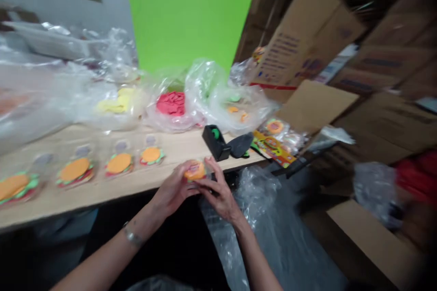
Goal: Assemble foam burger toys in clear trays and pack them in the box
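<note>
foam burger (195, 171) half hidden behind fingers (212, 181)

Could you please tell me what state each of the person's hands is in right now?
Left hand: fingers curled, holding the small round orange-topped foam piece.
Right hand: closed on the same piece from the other side.

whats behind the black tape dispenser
Behind the black tape dispenser lies a clear plastic bag of orange and green foam pieces; the pale wooden tabletop under the dispenser is hidden from view.
</note>
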